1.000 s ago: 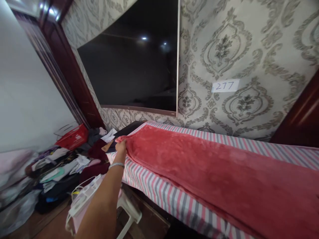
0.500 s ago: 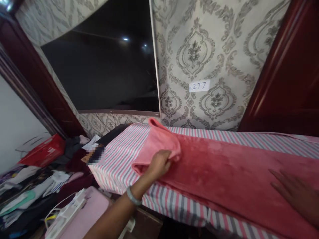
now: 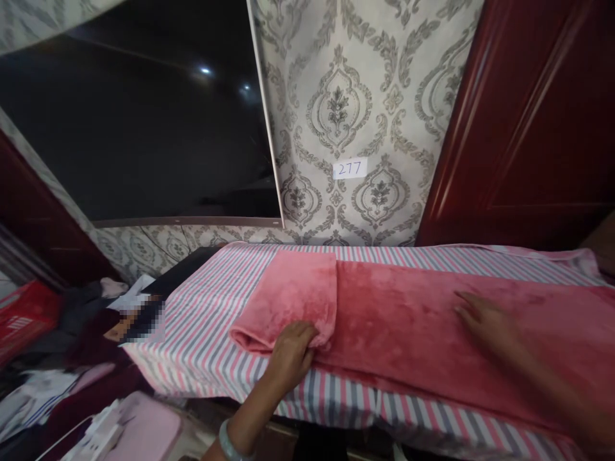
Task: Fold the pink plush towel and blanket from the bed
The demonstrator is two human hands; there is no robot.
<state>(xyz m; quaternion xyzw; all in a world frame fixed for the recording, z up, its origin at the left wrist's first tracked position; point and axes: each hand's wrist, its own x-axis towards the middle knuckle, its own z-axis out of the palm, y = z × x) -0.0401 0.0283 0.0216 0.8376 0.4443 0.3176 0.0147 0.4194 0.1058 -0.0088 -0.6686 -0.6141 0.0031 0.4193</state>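
Red bag (image 3: 29, 320) sat at the left edge of the frame, contents not visible. Red blanket (image 3: 398, 314) lay lower center to right edge, on the striped cloth (image 3: 206, 307). Long axis ran left-right, tilting slightly down toward the right; folded-over flap (image 3: 298, 288) at its left end, flap edge facing right. Left hand (image 3: 291, 352), lower center, grasped the flap's near right corner, fingers curled; most of the blanket stretched right of that grip. Right hand (image 3: 483, 320), lower right, unclenched, fingers extended over the blanket; contact unclear.
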